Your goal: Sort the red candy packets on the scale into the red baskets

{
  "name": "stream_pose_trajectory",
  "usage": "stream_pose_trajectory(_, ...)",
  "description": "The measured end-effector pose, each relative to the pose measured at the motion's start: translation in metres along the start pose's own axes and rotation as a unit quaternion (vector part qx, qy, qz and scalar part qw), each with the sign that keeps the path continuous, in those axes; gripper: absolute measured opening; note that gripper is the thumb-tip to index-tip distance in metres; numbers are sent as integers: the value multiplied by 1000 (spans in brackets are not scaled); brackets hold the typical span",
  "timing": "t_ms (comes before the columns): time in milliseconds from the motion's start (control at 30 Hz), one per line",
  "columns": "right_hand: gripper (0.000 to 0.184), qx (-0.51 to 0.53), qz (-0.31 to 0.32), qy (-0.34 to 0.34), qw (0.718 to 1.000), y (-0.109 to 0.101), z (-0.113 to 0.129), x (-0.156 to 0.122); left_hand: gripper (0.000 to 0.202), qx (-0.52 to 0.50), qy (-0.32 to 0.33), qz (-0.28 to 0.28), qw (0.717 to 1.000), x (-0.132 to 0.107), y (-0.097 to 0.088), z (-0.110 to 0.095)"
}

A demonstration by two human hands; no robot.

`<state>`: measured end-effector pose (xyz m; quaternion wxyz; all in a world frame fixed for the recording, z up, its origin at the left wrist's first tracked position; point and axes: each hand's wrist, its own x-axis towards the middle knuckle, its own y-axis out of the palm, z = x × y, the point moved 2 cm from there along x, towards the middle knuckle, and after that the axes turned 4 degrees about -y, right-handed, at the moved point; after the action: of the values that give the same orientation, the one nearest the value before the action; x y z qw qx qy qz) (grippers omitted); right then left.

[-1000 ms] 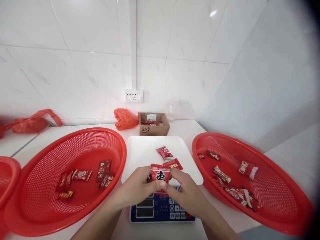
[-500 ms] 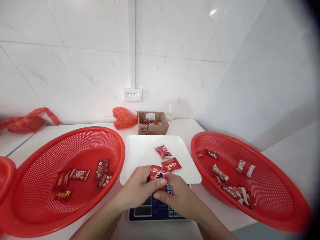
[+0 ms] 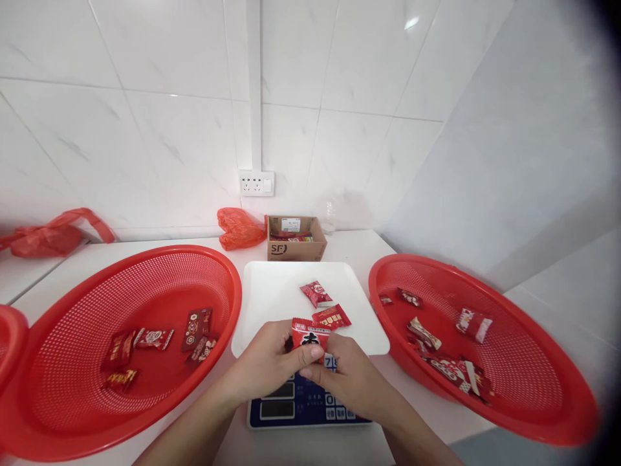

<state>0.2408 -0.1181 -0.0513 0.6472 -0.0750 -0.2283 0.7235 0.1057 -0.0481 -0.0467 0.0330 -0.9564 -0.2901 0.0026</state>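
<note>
Both hands hold one red candy packet with black lettering, over the front edge of the scale's white tray. My left hand grips its left side, thumb across the front. My right hand closes on its lower right, and the fingers hide the packet's bottom. Two red wrapped candies lie on the tray just beyond: a pink-red one and, nearer, a red one. Below the hands shows the scale's blue keypad panel, partly covered by them.
A red mesh basket with several wrapped candies stands at left, another red basket with several at right. Behind the tray are a cardboard box holding packets and a red plastic bag. Another red bag lies far left.
My right hand has shifted slightly down and right, uncovering a bit more of the keypad. The packet stays in both hands, and the tray's candies have not moved.
</note>
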Motion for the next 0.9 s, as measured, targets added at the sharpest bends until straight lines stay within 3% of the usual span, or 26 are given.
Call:
stream_pose_trajectory(300, 22, 45, -9, -1, 999, -4, 1, 0, 32, 12, 28, 24, 999, 0, -3, -8)
stream_pose_trajectory(600, 39, 29, -22, -8, 999, -6, -2, -3, 41, 2, 38, 27, 999, 0, -1, -3)
stream_pose_trajectory(900, 32, 34, -41, 6, 999, -7, 0, -3, 37, -18, 46, 56, 997, -1, 0, -7)
